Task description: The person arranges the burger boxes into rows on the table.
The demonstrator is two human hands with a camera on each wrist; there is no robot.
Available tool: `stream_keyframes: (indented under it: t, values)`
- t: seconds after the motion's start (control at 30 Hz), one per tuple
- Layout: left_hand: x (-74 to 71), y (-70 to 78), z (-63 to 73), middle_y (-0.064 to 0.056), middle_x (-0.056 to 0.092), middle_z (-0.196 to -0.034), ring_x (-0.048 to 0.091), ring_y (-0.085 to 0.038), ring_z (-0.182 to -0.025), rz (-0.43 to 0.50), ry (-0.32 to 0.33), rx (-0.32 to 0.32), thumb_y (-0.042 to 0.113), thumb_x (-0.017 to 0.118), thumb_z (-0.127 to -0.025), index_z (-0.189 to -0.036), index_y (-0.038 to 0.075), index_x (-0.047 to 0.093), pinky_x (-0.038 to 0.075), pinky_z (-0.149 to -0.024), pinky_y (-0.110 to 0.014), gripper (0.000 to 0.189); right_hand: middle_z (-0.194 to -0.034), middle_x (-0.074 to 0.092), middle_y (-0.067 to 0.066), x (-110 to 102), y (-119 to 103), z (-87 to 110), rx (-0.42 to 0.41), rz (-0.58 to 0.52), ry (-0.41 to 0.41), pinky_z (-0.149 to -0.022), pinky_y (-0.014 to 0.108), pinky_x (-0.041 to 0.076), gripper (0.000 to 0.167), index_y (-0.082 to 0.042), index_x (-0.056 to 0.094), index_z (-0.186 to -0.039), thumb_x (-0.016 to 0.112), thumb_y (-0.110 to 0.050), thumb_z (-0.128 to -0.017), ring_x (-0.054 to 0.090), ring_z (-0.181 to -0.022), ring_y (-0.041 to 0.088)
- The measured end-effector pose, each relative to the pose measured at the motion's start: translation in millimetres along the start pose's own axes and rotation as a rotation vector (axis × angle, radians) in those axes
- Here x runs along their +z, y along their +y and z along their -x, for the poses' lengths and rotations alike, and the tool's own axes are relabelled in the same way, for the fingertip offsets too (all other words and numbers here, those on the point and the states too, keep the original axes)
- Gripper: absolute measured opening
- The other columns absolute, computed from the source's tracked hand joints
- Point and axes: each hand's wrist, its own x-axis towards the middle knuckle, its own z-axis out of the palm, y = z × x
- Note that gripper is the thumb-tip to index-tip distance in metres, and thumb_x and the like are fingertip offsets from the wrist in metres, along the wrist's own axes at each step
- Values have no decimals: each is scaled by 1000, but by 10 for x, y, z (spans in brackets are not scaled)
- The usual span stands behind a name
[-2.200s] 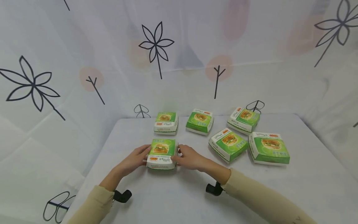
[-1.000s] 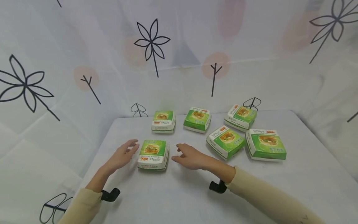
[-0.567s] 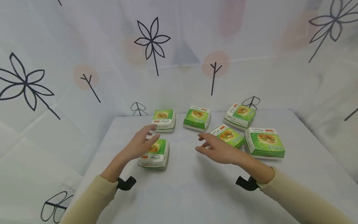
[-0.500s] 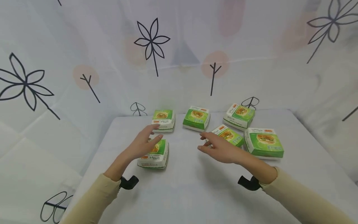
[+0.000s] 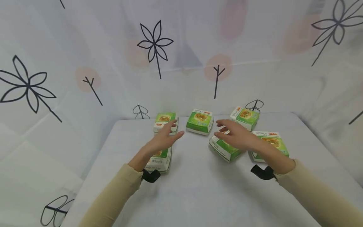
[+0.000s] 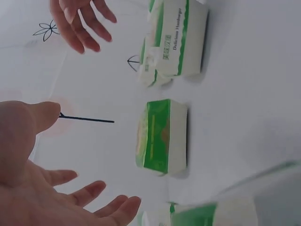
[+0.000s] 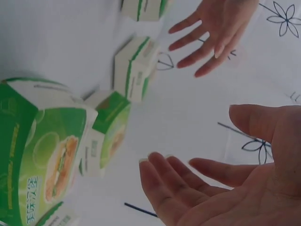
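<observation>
My left hand hovers over the front-left burger box, thumb and fingers spread, partly hiding it and the back-left box. Above the angled burger box on the right, my right hand is raised with loosely bent fingers that hold nothing. Between the hands, farther back, lies the middle burger box, untouched. In the left wrist view that green-and-white box stands apart from the fingers. The right wrist view shows my right palm facing my left hand across a gap.
Two more burger boxes lie on the right: a back one and a larger-looking one partly behind my right forearm. A white cloth covers the table. A patterned white curtain rises behind its back edge.
Both hands held the front-left box 2.2 s ago, then let go; it ended slightly farther left. Since then both hands have risen and moved forward and rightward.
</observation>
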Motion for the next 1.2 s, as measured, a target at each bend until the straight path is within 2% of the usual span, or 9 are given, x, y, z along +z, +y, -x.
stream_keyframes:
  t: [0.13,0.27,0.37,0.57,0.67,0.77,1.0,1.2]
  values:
    - [111,69,-171,-12,26,-166,29,-37,-151,57,24,-39,47,57,-104,-165,15,16,34,-118,-57,80,-154,39,29,-123,106,-140,22,6,-13,-106,60,45,65,7,31,-155,53,-33,-108,48,-136,45]
    - [228,105,-352,-16,23,-167,24,-36,-153,74,36,-51,45,56,-105,-164,11,13,30,-120,-57,81,-154,39,30,-187,240,-312,53,1,-34,-108,62,43,67,7,28,-156,52,-34,-108,44,-138,47]
    - [320,107,-479,-17,21,-167,21,-35,-154,92,36,-95,46,55,-105,-164,11,12,28,-121,-56,82,-153,40,31,-214,320,-456,85,6,-50,-110,63,40,67,7,28,-156,50,-34,-108,43,-139,48]
    - [456,101,-712,-16,5,-171,3,-31,-158,124,54,-154,48,53,-105,-165,10,4,15,-126,-53,86,-154,34,36,-275,447,-782,139,4,-98,-111,64,37,67,9,24,-156,49,-31,-109,36,-140,53]
    - [493,99,-815,-16,1,-171,-1,-30,-158,139,84,-172,48,54,-105,-165,9,2,12,-126,-52,88,-156,31,35,-289,504,-933,167,-7,-121,-112,64,37,68,9,21,-157,48,-30,-109,32,-143,52]
    - [529,81,-907,-18,3,-171,1,-31,-158,134,111,-207,49,54,-104,-165,8,2,14,-126,-51,90,-158,28,34,-278,563,-1078,194,-23,-143,-113,64,35,68,9,19,-158,48,-29,-109,29,-145,51]
    - [628,50,-1057,-23,5,-169,12,-39,-156,146,121,-258,48,53,-105,-165,7,0,21,-125,-52,89,-161,24,32,-238,662,-1341,260,-62,-168,-117,64,29,73,7,15,-159,48,-33,-108,26,-147,50]
    - [723,-30,-1158,-25,9,-167,18,-40,-154,139,158,-310,49,51,-105,-165,6,2,25,-123,-52,88,-159,25,35,-185,683,-1448,267,-32,-202,-114,59,38,73,11,17,-157,48,-33,-108,35,-143,50]
